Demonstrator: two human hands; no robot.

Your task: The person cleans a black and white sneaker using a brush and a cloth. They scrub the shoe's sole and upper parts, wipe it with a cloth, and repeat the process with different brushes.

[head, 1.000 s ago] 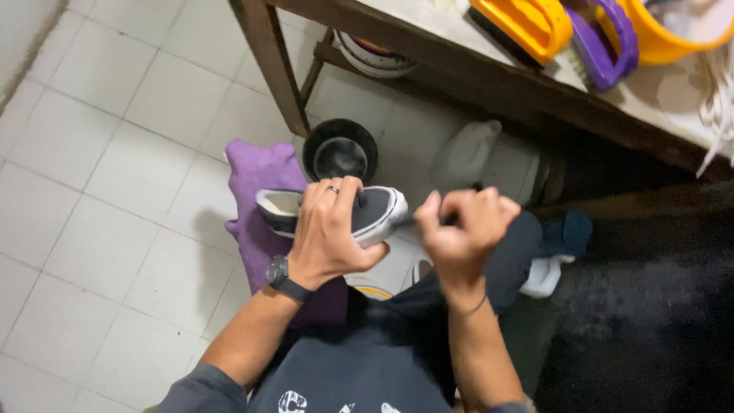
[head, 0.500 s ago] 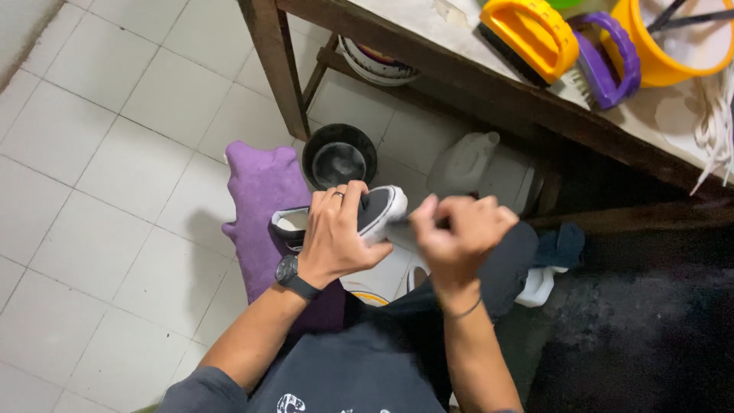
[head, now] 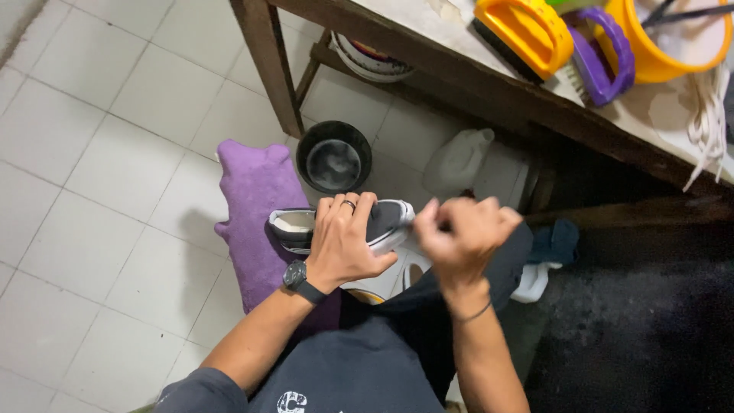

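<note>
White glazed tile floor, square tiles with grey grout, smooth and probably slick when wet. Dark wooden table along the top edge of view, rough plank rim, pale worn top. Purple towel, soft pile, lies crumpled on the floor left of the knees.

Shoe: dark canvas upper, white rubber sole band, pale insole showing at the open heel end. Held over the lap, above the towel's right edge, toe toward the right. Left hand clamps it from above, grip wrapped over the upper, fingers pressed onto the far side; ring and black wristwatch visible. Right hand at the toe end, grip closed into a fist; motion-blurred, so I cannot tell what it pinches, if anything.

Black round bowl, glossy, on the floor just beyond the shoe. Translucent plastic jug beside it under the table. On the table's right end: orange bucket, yellow scrub brush and purple scrub brush, hard moulded handles.

Risks, judged: shoe held by one hand only, so a hard pull at the toe could twist it free and drop it into the bowl; splashed liquid would make the tiles slippery.
</note>
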